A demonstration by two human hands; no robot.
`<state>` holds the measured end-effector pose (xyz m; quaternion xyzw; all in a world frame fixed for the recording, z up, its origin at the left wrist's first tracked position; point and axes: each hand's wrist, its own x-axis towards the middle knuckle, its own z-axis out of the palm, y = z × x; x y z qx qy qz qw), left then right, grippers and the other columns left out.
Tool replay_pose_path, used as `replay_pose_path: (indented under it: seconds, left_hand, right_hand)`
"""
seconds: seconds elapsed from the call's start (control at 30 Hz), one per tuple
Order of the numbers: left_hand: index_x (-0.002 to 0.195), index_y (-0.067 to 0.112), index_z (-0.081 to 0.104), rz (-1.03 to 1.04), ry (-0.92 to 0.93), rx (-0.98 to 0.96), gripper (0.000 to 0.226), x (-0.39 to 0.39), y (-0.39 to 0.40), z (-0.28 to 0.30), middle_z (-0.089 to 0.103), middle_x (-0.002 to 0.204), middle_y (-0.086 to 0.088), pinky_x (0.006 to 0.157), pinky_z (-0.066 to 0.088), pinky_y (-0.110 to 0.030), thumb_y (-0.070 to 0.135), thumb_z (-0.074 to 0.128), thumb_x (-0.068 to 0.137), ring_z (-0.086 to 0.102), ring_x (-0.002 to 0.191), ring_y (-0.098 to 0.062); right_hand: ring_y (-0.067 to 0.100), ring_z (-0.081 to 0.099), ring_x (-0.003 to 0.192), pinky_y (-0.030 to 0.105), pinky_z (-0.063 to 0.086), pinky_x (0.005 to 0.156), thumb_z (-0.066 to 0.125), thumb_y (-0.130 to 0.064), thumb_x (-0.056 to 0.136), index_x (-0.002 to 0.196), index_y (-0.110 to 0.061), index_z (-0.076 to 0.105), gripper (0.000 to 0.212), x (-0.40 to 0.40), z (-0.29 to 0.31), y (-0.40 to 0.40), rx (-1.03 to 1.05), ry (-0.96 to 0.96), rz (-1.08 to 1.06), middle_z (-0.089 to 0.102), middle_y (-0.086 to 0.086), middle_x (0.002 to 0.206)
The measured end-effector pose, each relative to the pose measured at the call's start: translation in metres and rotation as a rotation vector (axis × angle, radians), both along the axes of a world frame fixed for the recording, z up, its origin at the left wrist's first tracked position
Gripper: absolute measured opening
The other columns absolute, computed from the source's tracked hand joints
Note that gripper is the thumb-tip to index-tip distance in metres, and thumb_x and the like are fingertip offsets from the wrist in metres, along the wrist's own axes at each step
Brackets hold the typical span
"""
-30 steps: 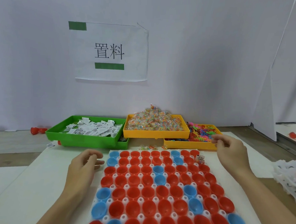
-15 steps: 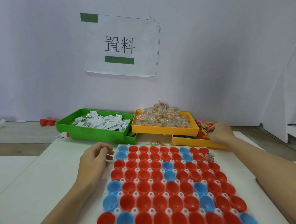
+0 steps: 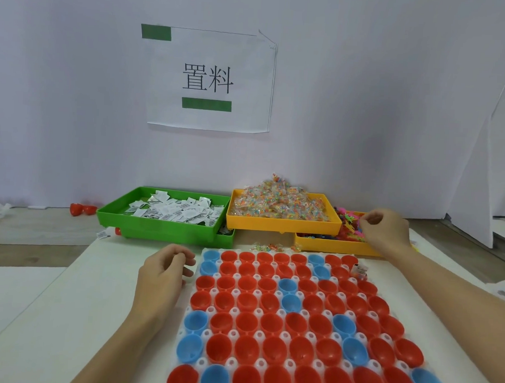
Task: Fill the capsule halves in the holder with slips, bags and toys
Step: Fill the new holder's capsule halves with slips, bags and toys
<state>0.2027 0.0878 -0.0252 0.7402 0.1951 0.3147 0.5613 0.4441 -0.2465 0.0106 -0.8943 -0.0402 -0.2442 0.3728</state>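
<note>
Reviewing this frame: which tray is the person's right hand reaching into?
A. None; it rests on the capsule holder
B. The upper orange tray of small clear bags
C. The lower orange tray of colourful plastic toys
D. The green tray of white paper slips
C: the right hand sits over the colourful plastic toys in the lower orange tray, right of the tray of bags.

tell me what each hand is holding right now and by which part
The left hand rests loosely curled beside the white capsule holder, holding nothing. The right hand is curled over the colourful plastic toys in the far yellow tray; whether it grips one cannot be told.
</note>
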Motion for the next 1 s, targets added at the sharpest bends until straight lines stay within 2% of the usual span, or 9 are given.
replay_pose_path:
  seconds: [0.07,0.2,0.3,0.47,0.6,0.73,0.8,0.87,1.0]
  left_hand:
    - [0.079,0.016,0.07,-0.007,0.003,0.01,0.032,0.0,0.001,0.0,0.071,0.079,0.006,0.068,0.054,-0.039,0.005,0.046,0.097,0.067,0.077,-0.023]
    - [0.08,0.018,0.07,-0.011,0.015,0.026,0.032,0.0,0.001,0.0,0.071,0.08,0.005,0.065,0.052,-0.036,0.007,0.046,0.098,0.067,0.076,-0.022]
    - [0.082,0.018,0.07,-0.004,0.017,0.022,0.033,0.0,0.001,0.0,0.071,0.081,0.003,0.063,0.051,-0.035,0.008,0.044,0.1,0.067,0.076,-0.024]
    - [0.085,0.018,0.069,0.001,0.017,0.008,0.034,-0.001,-0.001,0.003,0.071,0.086,-0.003,0.064,0.053,-0.037,0.008,0.041,0.102,0.067,0.076,-0.026]
    - [0.086,0.015,0.069,0.004,0.008,-0.017,0.034,-0.003,-0.001,0.004,0.071,0.088,-0.005,0.065,0.052,-0.039,0.007,0.04,0.102,0.066,0.077,-0.029]
    - [0.087,0.014,0.068,0.003,0.005,-0.02,0.033,-0.004,-0.002,0.005,0.071,0.088,-0.006,0.066,0.052,-0.04,0.006,0.04,0.102,0.066,0.077,-0.029]
    - [0.087,0.012,0.068,-0.004,0.002,-0.025,0.033,-0.004,-0.003,0.006,0.071,0.088,-0.007,0.068,0.052,-0.042,0.005,0.04,0.102,0.065,0.076,-0.029]
    - [0.087,0.011,0.068,-0.008,0.0,-0.027,0.033,-0.004,-0.004,0.006,0.07,0.088,-0.008,0.068,0.052,-0.043,0.005,0.04,0.101,0.064,0.076,-0.029]
    - [0.086,0.012,0.068,-0.012,0.004,-0.021,0.033,-0.003,-0.003,0.005,0.07,0.088,-0.008,0.069,0.052,-0.044,0.004,0.04,0.101,0.065,0.077,-0.03]
  right_hand:
    - [0.019,0.061,0.083,0.032,0.047,0.076,0.068,-0.019,0.091,0.087,-0.015,0.068,0.005,-0.014,0.007,0.003,0.171,-0.081,0.042,0.065,-0.002,0.082]
    - [0.018,0.07,0.08,0.032,0.055,0.071,0.068,-0.016,0.092,0.084,-0.022,0.068,0.01,-0.053,0.015,0.005,0.615,-0.074,0.194,0.072,0.001,0.083]
    - [0.01,0.071,0.072,0.021,0.052,0.061,0.068,-0.01,0.092,0.09,-0.019,0.07,0.009,-0.079,0.015,0.0,0.686,-0.003,0.316,0.074,-0.001,0.076]
    - [0.012,0.074,0.076,0.022,0.055,0.065,0.071,-0.008,0.089,0.091,-0.02,0.077,0.013,-0.104,0.019,-0.005,0.449,0.1,0.475,0.077,-0.003,0.081]
    - [0.002,0.07,0.08,0.015,0.054,0.068,0.073,-0.01,0.087,0.082,-0.029,0.076,0.021,-0.11,0.02,0.002,0.194,0.074,0.482,0.075,-0.012,0.081]
    - [0.008,0.07,0.07,0.015,0.053,0.055,0.073,-0.013,0.088,0.076,-0.035,0.073,0.024,-0.11,0.019,0.004,-0.009,0.106,0.454,0.071,-0.013,0.085]
    - [0.009,0.07,0.065,0.016,0.053,0.055,0.073,-0.013,0.088,0.076,-0.034,0.072,0.024,-0.11,0.019,0.003,-0.05,0.127,0.445,0.071,-0.012,0.085]
    - [0.007,0.069,0.065,0.017,0.052,0.059,0.073,-0.014,0.087,0.074,-0.035,0.072,0.025,-0.11,0.02,0.004,-0.095,0.142,0.44,0.07,-0.012,0.085]
    - [0.005,0.061,0.089,0.024,0.049,0.081,0.073,-0.017,0.088,0.073,-0.037,0.071,0.025,-0.112,0.019,0.006,-0.216,0.177,0.429,0.067,-0.014,0.089]
